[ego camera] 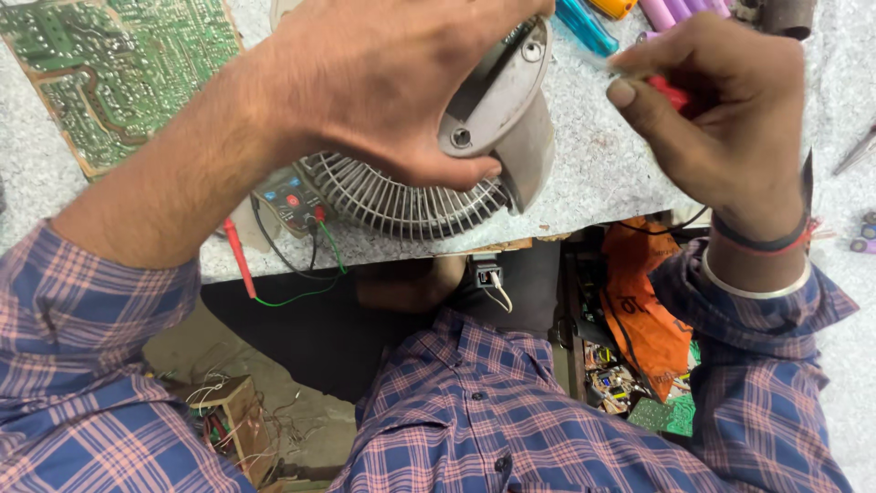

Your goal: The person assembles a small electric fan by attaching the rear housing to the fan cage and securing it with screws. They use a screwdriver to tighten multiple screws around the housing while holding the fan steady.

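My left hand (pixel 374 82) grips a small grey table fan (pixel 497 119) by its base, tipped on its side at the bench edge. The fan's round wire grille (pixel 401 203) faces down toward me. My right hand (pixel 730 110) is closed around a red-handled tool (pixel 673 91), probably a screwdriver, whose clear shaft points toward the screws on the fan base. The tool tip is blurred and I cannot tell if it touches.
A green circuit board (pixel 109 73) lies at the bench's far left. A small tester (pixel 290 199) with red and green leads sits under the fan. Screwdrivers and purple cells (pixel 675 11) lie at the back. An orange bag (pixel 650 310) and scrap parts sit below the speckled bench (pixel 602 155).
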`<state>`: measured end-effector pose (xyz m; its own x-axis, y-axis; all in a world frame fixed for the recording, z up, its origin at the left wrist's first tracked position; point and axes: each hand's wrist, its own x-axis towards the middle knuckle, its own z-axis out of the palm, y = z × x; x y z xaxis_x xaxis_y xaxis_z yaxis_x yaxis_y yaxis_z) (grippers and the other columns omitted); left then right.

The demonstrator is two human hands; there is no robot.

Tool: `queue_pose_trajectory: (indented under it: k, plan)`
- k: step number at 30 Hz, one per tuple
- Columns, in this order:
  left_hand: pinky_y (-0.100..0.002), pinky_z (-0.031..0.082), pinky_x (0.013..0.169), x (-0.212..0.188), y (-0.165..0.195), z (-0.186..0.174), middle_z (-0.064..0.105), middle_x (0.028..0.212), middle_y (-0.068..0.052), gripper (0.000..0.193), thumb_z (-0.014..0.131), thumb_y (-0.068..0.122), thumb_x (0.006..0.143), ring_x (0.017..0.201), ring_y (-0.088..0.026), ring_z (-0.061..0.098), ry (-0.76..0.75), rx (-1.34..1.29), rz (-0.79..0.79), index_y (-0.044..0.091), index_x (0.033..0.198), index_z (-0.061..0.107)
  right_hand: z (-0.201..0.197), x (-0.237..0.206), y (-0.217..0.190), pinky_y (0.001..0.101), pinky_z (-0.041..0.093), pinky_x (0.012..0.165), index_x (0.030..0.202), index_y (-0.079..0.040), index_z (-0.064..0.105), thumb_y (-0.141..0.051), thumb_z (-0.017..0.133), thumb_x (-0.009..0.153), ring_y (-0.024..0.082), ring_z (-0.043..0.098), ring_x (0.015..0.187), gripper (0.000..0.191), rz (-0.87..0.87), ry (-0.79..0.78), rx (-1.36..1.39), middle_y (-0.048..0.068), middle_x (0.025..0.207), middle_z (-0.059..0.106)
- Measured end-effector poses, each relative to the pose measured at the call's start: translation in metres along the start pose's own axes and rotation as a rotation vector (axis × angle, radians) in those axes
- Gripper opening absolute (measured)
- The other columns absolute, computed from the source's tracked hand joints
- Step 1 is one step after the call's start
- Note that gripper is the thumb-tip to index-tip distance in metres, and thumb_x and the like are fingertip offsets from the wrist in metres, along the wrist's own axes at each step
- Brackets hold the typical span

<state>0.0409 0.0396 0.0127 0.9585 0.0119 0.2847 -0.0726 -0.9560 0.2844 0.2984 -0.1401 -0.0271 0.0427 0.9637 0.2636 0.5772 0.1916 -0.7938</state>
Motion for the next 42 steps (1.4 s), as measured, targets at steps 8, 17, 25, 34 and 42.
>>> queue_pose_trajectory:
  k: [8, 17, 25, 34, 42]
  plan:
    - [-0.047, 0.045, 0.105, -0.007, 0.037, -0.001, 0.060, 0.117, -0.022, 0.098, 0.081, 0.063, 0.073, 0.111, -0.037, 0.059, 0.027, 0.243, -0.057, -0.011, 0.130, 0.053, -0.018, 0.021, 0.010, 0.0203, 0.052, 0.078, 0.114, 0.002, 0.060, 0.004, 0.071, 0.110, 0.008, 0.063, 0.088, 0.012, 0.109, 0.084, 0.118, 0.005, 0.110, 0.064]
    - [-0.048, 0.042, 0.111, -0.027, 0.029, 0.001, 0.058, 0.122, -0.023, 0.091, 0.081, 0.053, 0.076, 0.120, -0.038, 0.055, 0.167, 0.155, -0.115, -0.012, 0.132, 0.052, -0.040, 0.027, 0.014, 0.0186, 0.055, 0.084, 0.125, -0.004, 0.065, -0.018, 0.071, 0.106, 0.006, 0.065, 0.098, 0.024, 0.246, 0.060, 0.242, 0.001, 0.116, 0.064]
    - [-0.047, 0.042, 0.109, -0.027, 0.027, 0.004, 0.058, 0.121, -0.024, 0.100, 0.084, 0.056, 0.073, 0.119, -0.037, 0.056, 0.192, 0.187, -0.101, -0.015, 0.133, 0.051, -0.009, 0.049, -0.072, 0.0234, 0.060, 0.093, 0.130, 0.002, 0.049, -0.010, 0.068, 0.109, 0.012, 0.071, 0.103, 0.031, -0.010, -0.115, 0.141, 0.006, 0.113, 0.066]
    - [-0.045, 0.042, 0.108, -0.025, 0.031, 0.002, 0.060, 0.121, -0.023, 0.098, 0.087, 0.053, 0.069, 0.118, -0.036, 0.057, 0.187, 0.158, -0.090, -0.015, 0.131, 0.053, -0.006, 0.064, -0.125, 0.0284, 0.059, 0.084, 0.126, 0.012, 0.053, 0.007, 0.070, 0.106, 0.024, 0.074, 0.098, 0.026, -0.479, -0.149, -0.566, 0.019, 0.108, 0.071]
    - [-0.045, 0.044, 0.107, -0.022, 0.031, 0.001, 0.061, 0.118, -0.024, 0.094, 0.087, 0.050, 0.070, 0.115, -0.036, 0.059, 0.197, 0.183, -0.087, -0.016, 0.129, 0.054, -0.013, 0.070, -0.124, 0.0316, 0.059, 0.081, 0.120, 0.013, 0.058, 0.002, 0.075, 0.100, 0.026, 0.074, 0.096, 0.028, -0.506, -0.199, -0.546, 0.020, 0.103, 0.072]
